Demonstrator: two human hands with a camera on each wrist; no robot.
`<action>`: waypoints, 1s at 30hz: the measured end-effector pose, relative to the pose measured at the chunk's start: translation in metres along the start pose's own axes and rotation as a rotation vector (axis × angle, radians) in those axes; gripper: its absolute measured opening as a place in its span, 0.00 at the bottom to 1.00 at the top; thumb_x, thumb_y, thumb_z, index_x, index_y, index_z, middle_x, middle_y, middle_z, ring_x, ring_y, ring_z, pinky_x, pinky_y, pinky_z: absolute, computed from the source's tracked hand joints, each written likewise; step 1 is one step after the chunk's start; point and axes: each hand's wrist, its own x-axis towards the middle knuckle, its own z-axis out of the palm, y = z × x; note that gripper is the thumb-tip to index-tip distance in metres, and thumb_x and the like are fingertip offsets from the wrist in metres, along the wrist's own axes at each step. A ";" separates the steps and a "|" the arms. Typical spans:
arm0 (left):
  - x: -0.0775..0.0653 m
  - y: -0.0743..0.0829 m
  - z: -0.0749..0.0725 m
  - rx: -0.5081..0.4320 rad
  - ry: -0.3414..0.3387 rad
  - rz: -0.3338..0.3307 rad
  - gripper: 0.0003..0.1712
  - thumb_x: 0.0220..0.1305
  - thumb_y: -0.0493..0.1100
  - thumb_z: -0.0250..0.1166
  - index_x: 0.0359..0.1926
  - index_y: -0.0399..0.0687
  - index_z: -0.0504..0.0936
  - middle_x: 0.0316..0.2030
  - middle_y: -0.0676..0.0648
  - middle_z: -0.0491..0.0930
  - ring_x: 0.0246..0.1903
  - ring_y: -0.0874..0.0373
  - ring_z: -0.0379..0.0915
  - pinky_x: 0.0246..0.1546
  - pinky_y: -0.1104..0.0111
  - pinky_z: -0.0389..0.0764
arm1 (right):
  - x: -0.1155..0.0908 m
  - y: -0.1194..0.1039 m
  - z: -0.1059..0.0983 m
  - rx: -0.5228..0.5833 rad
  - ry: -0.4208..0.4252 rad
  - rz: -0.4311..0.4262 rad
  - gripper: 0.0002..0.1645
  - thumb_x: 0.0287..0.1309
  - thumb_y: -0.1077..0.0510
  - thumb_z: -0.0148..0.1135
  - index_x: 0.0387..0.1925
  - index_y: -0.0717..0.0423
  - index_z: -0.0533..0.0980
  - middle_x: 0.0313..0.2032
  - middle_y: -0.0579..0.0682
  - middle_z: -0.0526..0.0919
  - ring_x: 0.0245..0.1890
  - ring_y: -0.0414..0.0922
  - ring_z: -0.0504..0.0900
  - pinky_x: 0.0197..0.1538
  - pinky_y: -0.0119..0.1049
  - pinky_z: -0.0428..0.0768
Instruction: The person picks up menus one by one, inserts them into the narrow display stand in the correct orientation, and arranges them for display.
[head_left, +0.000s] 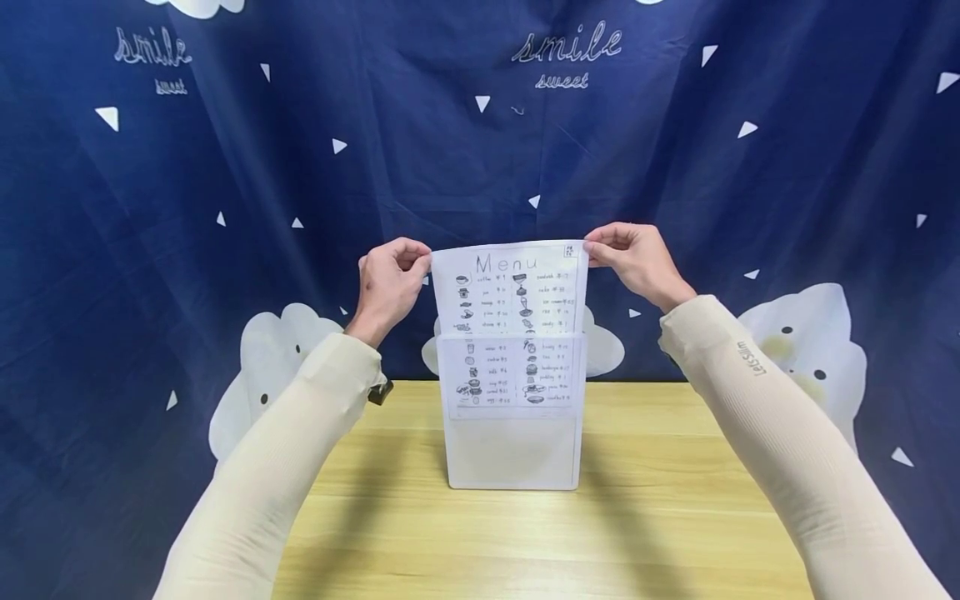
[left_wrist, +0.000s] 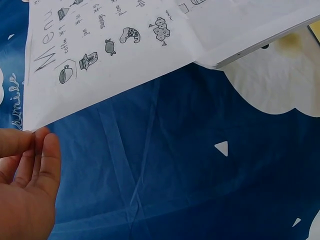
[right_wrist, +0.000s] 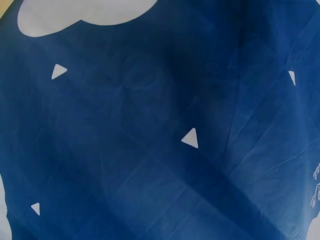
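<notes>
A paper menu sheet [head_left: 506, 292] with small drawings and handwritten prices stands upright, its lower part inside a clear, white-edged sign holder [head_left: 513, 454]. My left hand [head_left: 392, 283] pinches the sheet's top left corner between thumb and fingers. At the top right corner my right hand [head_left: 633, 258] pinches the paper in the same way. In the left wrist view the left hand [left_wrist: 30, 180] holds the corner, and the sheet [left_wrist: 120, 65] runs down into the holder [left_wrist: 260, 45]. Neither the right hand nor the paper shows in the right wrist view.
The holder stands on a light wooden table [head_left: 375, 517]. Behind it hangs a dark blue curtain [head_left: 450, 167] with white triangles, clouds and "smile" lettering; it also fills the right wrist view. A dark wristband [head_left: 380, 392] shows at the left cuff.
</notes>
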 end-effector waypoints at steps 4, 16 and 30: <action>0.000 -0.001 0.001 0.000 0.004 0.003 0.05 0.65 0.37 0.67 0.37 0.40 0.87 0.33 0.45 0.87 0.32 0.55 0.81 0.34 0.69 0.76 | 0.000 0.003 0.001 0.000 -0.002 -0.013 0.13 0.67 0.58 0.64 0.47 0.63 0.82 0.46 0.59 0.86 0.39 0.45 0.87 0.64 0.50 0.72; -0.003 -0.005 0.004 -0.007 -0.021 -0.016 0.05 0.65 0.37 0.67 0.38 0.40 0.87 0.33 0.44 0.87 0.32 0.54 0.82 0.34 0.68 0.77 | -0.001 0.009 0.004 0.008 -0.004 -0.024 0.12 0.67 0.59 0.63 0.46 0.64 0.82 0.46 0.60 0.86 0.43 0.53 0.87 0.61 0.48 0.75; -0.007 -0.005 0.008 -0.006 -0.034 -0.022 0.04 0.66 0.37 0.67 0.37 0.40 0.87 0.32 0.45 0.87 0.32 0.54 0.81 0.35 0.67 0.76 | -0.005 0.011 0.004 -0.006 -0.019 -0.020 0.12 0.68 0.59 0.63 0.47 0.64 0.81 0.46 0.60 0.86 0.43 0.51 0.87 0.59 0.46 0.78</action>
